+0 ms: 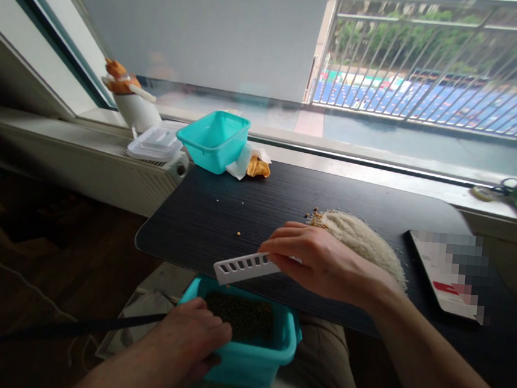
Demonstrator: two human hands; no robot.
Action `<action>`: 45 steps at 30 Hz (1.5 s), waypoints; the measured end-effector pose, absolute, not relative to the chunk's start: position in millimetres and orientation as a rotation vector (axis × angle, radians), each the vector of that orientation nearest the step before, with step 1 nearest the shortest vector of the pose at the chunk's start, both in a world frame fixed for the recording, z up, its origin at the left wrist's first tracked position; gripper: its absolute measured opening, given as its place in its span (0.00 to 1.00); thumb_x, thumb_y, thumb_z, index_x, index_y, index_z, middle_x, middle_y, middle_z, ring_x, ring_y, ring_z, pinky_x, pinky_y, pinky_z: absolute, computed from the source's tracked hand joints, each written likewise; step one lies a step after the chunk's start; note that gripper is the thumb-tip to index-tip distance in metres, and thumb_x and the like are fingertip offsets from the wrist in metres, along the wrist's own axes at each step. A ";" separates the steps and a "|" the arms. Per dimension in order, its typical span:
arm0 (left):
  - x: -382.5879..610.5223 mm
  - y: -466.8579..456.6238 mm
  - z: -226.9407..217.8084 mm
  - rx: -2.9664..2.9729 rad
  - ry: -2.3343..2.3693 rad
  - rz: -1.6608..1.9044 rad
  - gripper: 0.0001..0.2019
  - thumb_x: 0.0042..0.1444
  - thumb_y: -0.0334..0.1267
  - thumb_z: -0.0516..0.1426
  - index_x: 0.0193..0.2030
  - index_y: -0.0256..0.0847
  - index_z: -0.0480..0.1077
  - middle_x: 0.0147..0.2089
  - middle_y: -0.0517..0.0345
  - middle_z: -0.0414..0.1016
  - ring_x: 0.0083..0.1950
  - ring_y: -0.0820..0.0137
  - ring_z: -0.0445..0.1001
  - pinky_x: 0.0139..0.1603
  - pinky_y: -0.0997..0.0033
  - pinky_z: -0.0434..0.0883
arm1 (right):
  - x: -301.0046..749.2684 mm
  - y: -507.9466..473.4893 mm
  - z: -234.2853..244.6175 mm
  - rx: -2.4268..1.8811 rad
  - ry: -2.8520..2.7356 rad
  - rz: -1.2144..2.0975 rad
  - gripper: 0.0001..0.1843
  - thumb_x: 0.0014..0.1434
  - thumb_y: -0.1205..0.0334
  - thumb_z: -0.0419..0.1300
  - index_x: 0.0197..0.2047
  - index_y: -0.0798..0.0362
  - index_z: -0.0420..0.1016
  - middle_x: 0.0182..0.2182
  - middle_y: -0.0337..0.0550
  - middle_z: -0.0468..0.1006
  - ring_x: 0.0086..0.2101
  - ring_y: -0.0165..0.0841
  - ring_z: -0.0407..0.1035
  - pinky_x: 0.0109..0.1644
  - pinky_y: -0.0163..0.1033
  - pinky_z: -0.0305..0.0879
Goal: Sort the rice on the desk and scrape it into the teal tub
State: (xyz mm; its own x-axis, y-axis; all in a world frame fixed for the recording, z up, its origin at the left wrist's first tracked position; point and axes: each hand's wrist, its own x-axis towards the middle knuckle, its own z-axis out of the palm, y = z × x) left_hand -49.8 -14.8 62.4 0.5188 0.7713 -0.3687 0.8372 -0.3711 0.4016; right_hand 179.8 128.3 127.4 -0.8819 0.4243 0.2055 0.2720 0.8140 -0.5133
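My right hand (320,261) is closed on a white slotted plastic strip (245,268) and holds it flat at the near edge of the dark table (220,215). Just behind that hand lies a heap of white grain (363,239) with a few brown bits at its far left end. My left hand (192,336) grips the near left rim of a teal tub (248,356) on my lap, under the table edge. The tub holds dark green-brown seeds (241,316).
A second teal tub (213,140) stands at the table's far left, beside a clear lidded box (154,144), crumpled wrapping (254,163) and a white animal figure (131,95). A flat card or device (446,274) lies at right. Loose grains dot the table. A black cable (70,325) runs at lower left.
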 end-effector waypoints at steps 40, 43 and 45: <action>10.6 -0.7 50.0 2.388 1.023 -0.222 0.11 0.51 0.25 0.56 0.35 0.44 0.60 0.37 0.62 0.76 0.39 0.66 0.73 0.49 0.65 0.65 | 308.6 86.3 57.1 -1.717 -1.648 0.240 0.15 0.60 0.58 0.54 0.43 0.56 0.78 0.35 0.52 0.82 0.33 0.42 0.75 0.36 0.45 0.69; 12.2 0.3 51.7 2.403 1.015 -0.213 0.10 0.51 0.26 0.55 0.34 0.44 0.58 0.36 0.62 0.76 0.38 0.67 0.72 0.48 0.67 0.65 | 314.2 89.1 60.9 -1.728 -1.638 0.222 0.15 0.59 0.58 0.55 0.43 0.55 0.78 0.35 0.50 0.83 0.34 0.42 0.76 0.38 0.45 0.69; 12.4 0.7 51.8 2.409 1.018 -0.221 0.10 0.52 0.26 0.55 0.34 0.44 0.58 0.36 0.63 0.76 0.38 0.67 0.72 0.48 0.67 0.65 | 314.2 89.9 65.7 -1.700 -1.653 0.226 0.14 0.60 0.58 0.55 0.42 0.53 0.78 0.35 0.48 0.83 0.34 0.42 0.76 0.38 0.43 0.69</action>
